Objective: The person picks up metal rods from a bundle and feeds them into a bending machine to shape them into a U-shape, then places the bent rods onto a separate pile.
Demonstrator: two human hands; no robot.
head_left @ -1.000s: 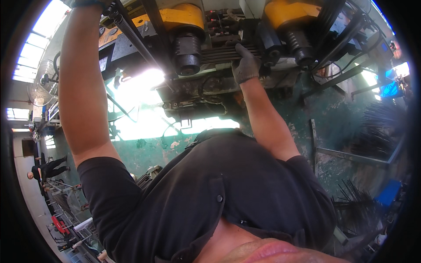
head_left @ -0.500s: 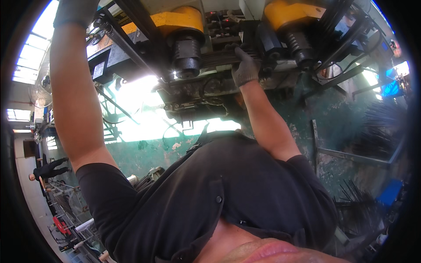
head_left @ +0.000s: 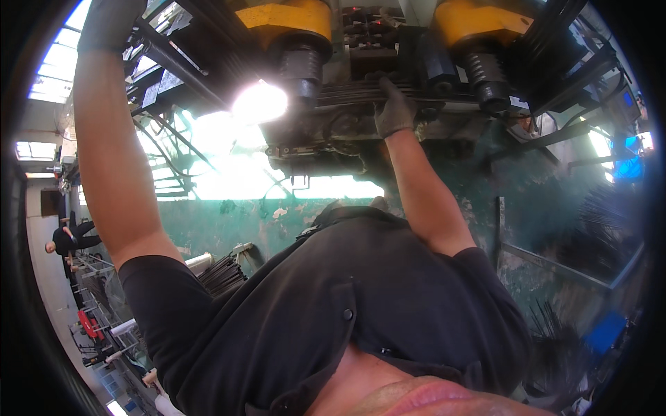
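My right hand (head_left: pixel 395 113), in a grey work glove, is closed round a bundle of thin dark metal rods (head_left: pixel 343 93). Its thumb points up across them. These rods run sideways between two machine heads, each with a yellow housing (head_left: pixel 295 21) above a dark ribbed cylinder (head_left: pixel 301 67). Far up at the left edge, my gloved left hand (head_left: pixel 111 26) reaches beside a dark machine bar (head_left: pixel 182 68). The picture's upper edge cuts off its fingers, so its hold is hidden.
Intense glare (head_left: pixel 260 102) sits left of the rods. A metal frame (head_left: pixel 555 265) stands on the green floor at right, near bundles of thin dark rods (head_left: pixel 548 326). Another person (head_left: pixel 71 239) is far off at left. More rods (head_left: pixel 222 275) lie by my left elbow.
The machine has shifted slightly in view, and the glare left of the rods has grown into a bright spot. My left hand sits slightly lower and further left; my right hand stays at the rods.
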